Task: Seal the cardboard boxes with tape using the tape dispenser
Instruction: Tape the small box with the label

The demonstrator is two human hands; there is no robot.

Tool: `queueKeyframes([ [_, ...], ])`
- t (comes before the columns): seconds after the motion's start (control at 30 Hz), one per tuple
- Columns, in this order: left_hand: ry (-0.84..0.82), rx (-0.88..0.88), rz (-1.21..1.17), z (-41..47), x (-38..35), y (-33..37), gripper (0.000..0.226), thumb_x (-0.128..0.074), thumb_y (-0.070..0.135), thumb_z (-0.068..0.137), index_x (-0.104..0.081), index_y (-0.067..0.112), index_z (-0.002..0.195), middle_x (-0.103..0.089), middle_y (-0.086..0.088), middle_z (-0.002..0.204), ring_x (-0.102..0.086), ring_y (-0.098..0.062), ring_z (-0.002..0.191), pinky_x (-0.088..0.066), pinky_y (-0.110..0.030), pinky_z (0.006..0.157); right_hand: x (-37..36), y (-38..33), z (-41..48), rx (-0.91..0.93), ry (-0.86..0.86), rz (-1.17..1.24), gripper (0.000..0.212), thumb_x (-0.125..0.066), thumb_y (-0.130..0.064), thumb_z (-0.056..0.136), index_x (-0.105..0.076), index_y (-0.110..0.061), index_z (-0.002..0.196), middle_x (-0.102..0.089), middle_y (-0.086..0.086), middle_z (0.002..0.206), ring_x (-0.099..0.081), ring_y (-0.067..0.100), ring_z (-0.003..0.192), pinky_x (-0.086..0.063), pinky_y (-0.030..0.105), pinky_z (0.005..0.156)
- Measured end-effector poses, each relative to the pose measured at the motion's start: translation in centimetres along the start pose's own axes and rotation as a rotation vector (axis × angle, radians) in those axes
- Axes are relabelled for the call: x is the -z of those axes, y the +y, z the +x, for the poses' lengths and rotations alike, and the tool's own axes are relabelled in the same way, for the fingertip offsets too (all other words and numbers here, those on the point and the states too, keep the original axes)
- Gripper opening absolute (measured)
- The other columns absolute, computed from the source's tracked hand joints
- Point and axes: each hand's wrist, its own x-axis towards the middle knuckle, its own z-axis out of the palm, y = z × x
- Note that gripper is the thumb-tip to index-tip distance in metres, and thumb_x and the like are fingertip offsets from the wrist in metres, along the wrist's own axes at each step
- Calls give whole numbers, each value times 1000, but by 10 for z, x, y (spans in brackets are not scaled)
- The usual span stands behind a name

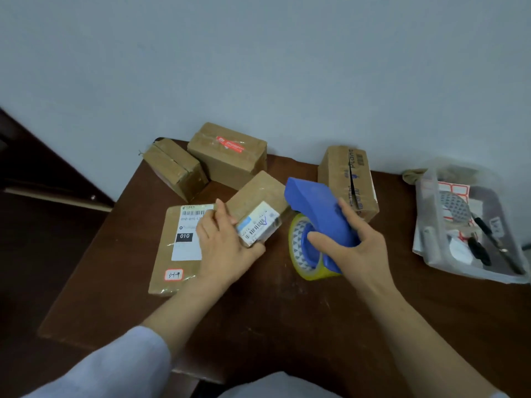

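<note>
Head view: two bare hands over a brown table (258,317).
Left hand (222,248): fingers wrapped on the small box (258,205), which overlaps a flat parcel (172,254).
Right hand (355,248): clamped round the blue tape dispenser (316,202); its tape roll (298,251) touches the table just right of the small box.
Back boxes: red-stickered box (230,156), corner box (175,168), split-seam box (344,179).
Clear bin (423,219): pens (488,237), label sheets (457,191).

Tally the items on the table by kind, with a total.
Brown cardboard boxes: 5, one gripped by the left hand
Blue plastic tape dispenser carrying a yellow-edged tape roll, held by the right hand: 1
Clear plastic container of stationery: 1
Total: 7
</note>
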Motion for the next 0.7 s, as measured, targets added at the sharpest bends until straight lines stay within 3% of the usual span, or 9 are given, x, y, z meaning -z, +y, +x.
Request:
queueKeyframes([
  [0.17, 134, 303, -29, -13, 21, -27, 111, -68, 53, 68, -8, 5, 148, -13, -20, 148, -11, -35, 136, -13, -43, 113, -24, -8, 5, 35, -85, 19, 86, -82, -32, 67, -41, -31, 143, -44, -22, 124, -49, 4, 107, -46, 28, 94],
  [0.27, 64, 487, 109, -15, 19, -36, 113, -66, 60, 73, -2, 4, 148, -5, -23, 152, -6, -38, 141, -7, -46, 114, -36, -5, 4, 19, -140, 23, 88, -83, -34, 66, -41, -31, 143, -45, -21, 128, -51, 6, 111, -47, 35, 99],
  [0.3, 56, 471, 176, -15, 17, -37, 116, -63, 63, 74, 2, 3, 148, 4, -25, 154, 2, -38, 143, 0, -48, 115, -39, -4, 3, 15, -151, 22, 88, -83, -33, 66, -41, -31, 143, -45, -20, 130, -51, 7, 114, -47, 37, 100],
  [0.37, 136, 276, 320, -15, 11, -37, 122, -63, 66, 71, 6, 2, 148, 15, -27, 153, 15, -37, 143, 15, -48, 112, -43, -1, 2, 11, -154, 19, 88, -83, -33, 65, -41, -31, 143, -45, -16, 136, -51, 9, 116, -47, 39, 100],
  [0.43, 203, 33, 465, -18, 6, -31, 125, -66, 68, 65, 2, 5, 150, 10, -25, 155, 13, -36, 143, 22, -47, 110, -46, 2, 3, 0, -149, 3, 89, -83, -35, 64, -41, -31, 143, -46, -14, 139, -52, 11, 118, -47, 41, 100],
  [0.5, 91, -91, 580, -21, -2, -24, 125, -65, 68, 67, 6, 6, 150, 3, -22, 157, 7, -36, 145, 15, -50, 113, -48, 4, 3, -7, -141, -11, 90, -83, -37, 64, -41, -32, 143, -46, -13, 140, -52, 12, 119, -46, 41, 101],
  [0.57, -15, -80, 662, -22, -10, -26, 127, -71, 61, 68, 8, 2, 149, -4, -22, 157, -5, -38, 145, -2, -52, 116, -49, 5, 3, -11, -130, -28, 90, -83, -38, 63, -41, -32, 143, -47, -12, 139, -52, 12, 120, -46, 41, 101],
  [0.63, -18, -62, 722, -22, -15, -35, 126, -85, 42, 57, -7, 0, 147, -23, -26, 152, -25, -42, 139, -24, -53, 112, -50, 6, 4, -10, -123, -48, 89, -84, -38, 65, -41, -32, 143, -47, -12, 139, -51, 13, 120, -46, 40, 101],
  [0.7, -1, -75, 701, -24, -16, -48, 120, -87, 26, 52, -15, 0, 144, -33, -25, 148, -34, -42, 135, -31, -52, 108, -50, 7, 5, -8, -117, -64, 90, -83, -39, 65, -40, -33, 143, -47, -12, 138, -51, 13, 120, -46, 40, 101],
])
